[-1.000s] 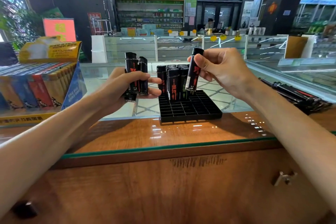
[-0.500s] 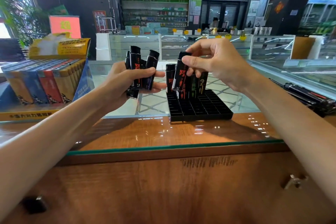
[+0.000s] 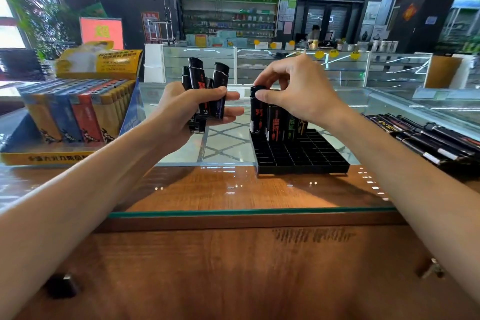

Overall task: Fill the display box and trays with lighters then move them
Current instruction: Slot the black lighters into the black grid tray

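Note:
A black grid tray (image 3: 301, 158) sits on the glass counter, with several black lighters (image 3: 279, 125) standing in its far rows. My right hand (image 3: 296, 91) pinches the top of one black lighter (image 3: 257, 112) that stands in the tray's far left corner. My left hand (image 3: 192, 109), to the left of the tray and above the glass, grips a bunch of black lighters (image 3: 205, 86) upright.
A yellow display box (image 3: 78, 112) filled with coloured lighters stands at the left. A pile of loose black lighters (image 3: 428, 138) lies on the counter at the right. The wooden counter front (image 3: 233, 267) is nearest me; shop cabinets stand behind.
My right hand brought its lighter down from the air into the tray's far left corner. The left hand kept its bunch and barely moved.

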Demonstrator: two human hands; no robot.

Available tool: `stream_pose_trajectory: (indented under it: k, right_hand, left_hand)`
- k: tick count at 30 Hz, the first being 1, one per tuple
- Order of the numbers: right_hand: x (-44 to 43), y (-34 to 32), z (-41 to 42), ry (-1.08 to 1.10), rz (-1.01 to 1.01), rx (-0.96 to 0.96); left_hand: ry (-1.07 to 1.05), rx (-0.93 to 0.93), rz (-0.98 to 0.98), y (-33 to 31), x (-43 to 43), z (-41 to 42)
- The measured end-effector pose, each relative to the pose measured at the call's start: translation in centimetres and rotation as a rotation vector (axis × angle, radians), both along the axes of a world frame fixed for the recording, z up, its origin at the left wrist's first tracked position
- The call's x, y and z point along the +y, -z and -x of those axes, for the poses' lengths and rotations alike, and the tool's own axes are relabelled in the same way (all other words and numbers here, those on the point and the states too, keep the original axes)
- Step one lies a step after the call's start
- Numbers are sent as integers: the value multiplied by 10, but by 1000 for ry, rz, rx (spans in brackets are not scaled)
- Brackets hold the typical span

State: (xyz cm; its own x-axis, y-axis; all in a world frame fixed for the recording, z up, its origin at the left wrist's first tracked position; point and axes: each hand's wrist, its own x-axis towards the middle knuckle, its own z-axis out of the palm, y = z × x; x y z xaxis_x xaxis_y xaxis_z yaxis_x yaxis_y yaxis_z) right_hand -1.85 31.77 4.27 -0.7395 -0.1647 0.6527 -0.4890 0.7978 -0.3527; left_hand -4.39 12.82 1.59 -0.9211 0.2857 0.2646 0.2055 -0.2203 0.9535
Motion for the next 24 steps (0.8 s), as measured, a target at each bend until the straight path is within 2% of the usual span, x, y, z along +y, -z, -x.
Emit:
stream_pose_trajectory:
  k: [6,14,19,22,24]
  right_hand:
    - [-1,3,1,63,-47,69]
    - [-3,6,4,114,-73,32]
    - [0,1,-5,-33,130,32]
    - [4,-4,-10,-228,250,-76]
    - [6,-8,-13,-365,251,-156]
  left_hand:
    - [49,-12,5,0,-1,0]
    - [202,36,56,0,-2,-3]
    - [296,44,81,2,-1,-6]
    - [375,42,72,1,-2,-7]
    - [434,17,47,2,-2,-7]
